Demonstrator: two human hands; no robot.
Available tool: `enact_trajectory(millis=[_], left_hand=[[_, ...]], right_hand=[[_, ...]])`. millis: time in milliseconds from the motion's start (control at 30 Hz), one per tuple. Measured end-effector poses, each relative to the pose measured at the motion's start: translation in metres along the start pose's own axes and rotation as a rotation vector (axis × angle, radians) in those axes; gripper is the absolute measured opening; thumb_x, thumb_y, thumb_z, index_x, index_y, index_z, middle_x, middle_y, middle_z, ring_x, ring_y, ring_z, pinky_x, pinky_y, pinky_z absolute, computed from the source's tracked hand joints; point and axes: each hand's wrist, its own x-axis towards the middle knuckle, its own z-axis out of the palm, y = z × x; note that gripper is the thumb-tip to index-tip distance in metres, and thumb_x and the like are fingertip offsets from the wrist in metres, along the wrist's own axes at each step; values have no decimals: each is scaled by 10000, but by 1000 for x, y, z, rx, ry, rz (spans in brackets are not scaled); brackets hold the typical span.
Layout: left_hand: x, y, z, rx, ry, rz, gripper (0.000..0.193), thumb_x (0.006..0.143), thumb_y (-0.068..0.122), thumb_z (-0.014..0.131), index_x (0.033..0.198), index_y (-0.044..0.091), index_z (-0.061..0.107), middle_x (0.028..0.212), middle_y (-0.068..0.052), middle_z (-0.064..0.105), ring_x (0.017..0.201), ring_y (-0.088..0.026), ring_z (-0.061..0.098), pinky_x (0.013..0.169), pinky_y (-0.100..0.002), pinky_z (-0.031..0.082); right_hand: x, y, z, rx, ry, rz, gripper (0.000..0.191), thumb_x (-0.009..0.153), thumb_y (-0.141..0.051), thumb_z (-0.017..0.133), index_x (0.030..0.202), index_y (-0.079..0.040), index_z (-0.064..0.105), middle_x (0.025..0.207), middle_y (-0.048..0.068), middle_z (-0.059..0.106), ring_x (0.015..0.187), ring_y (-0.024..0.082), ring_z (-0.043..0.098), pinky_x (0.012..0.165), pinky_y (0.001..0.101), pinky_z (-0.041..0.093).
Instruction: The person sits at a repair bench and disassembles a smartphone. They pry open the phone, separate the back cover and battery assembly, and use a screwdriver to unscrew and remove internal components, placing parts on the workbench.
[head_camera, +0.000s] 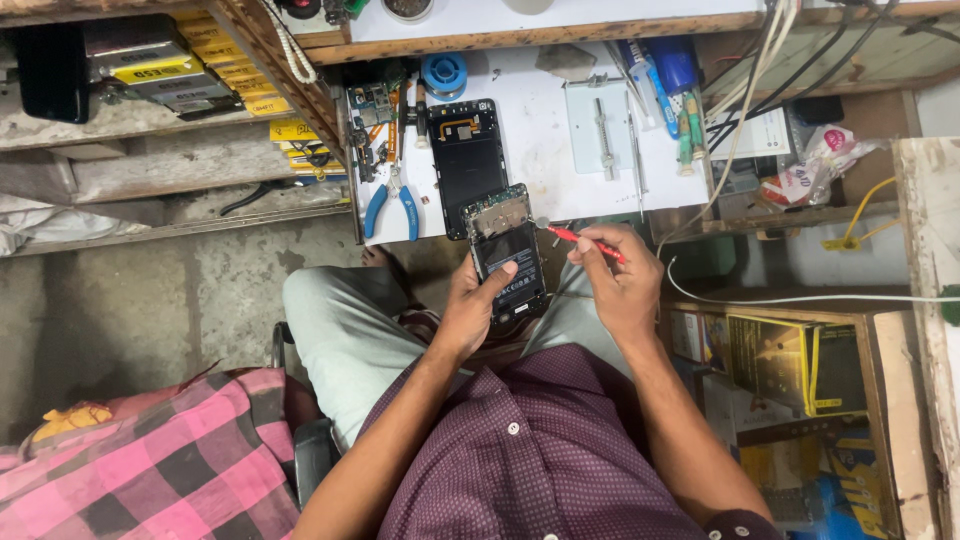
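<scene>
My left hand grips an opened phone with its back cover off, the battery and circuit board showing. The thumb rests on the battery. My right hand holds a thin red screwdriver, its tip pointing left near the phone's upper right corner. Both hands hover over my lap, just in front of the white workbench. A black phone back cover lies on the bench behind the phone.
Blue-handled pliers, a blue solder spool, a metal holder plate, tweezers and small parts lie on the bench. Cables hang at the right. Shelves with boxes stand left and right. A pink checked cloth lies at lower left.
</scene>
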Motion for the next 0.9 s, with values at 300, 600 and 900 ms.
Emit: enact_trajectory(millis=[300, 600, 900], left_hand=[[-1, 2, 1, 13, -1, -7, 349, 1001, 102, 654, 1327, 7, 573, 1175, -81, 714, 1033, -145, 689, 913, -331, 582], [0, -4, -2, 259, 24, 49, 301, 1024, 101, 640, 1297, -18, 603, 1104, -52, 714, 959, -104, 653, 850, -287, 564], [-6, 3, -2, 258, 43, 80, 328, 1004, 102, 625, 1310, -14, 598, 1118, -39, 711, 966, -90, 661, 867, -267, 559]], right_hand=[[0, 2, 0, 1, -7, 20, 100, 1028, -5, 653, 1115, 43, 659, 964, 94, 712, 866, 149, 750, 745, 254, 603], [5, -28, 0, -178, -16, -34, 120, 1016, -22, 668, 1118, 40, 682, 981, 121, 702, 809, 159, 756, 690, 259, 589], [16, -56, 6, -532, -78, -111, 102, 962, -95, 763, 1020, -11, 755, 847, 139, 701, 719, 274, 692, 634, 374, 529]])
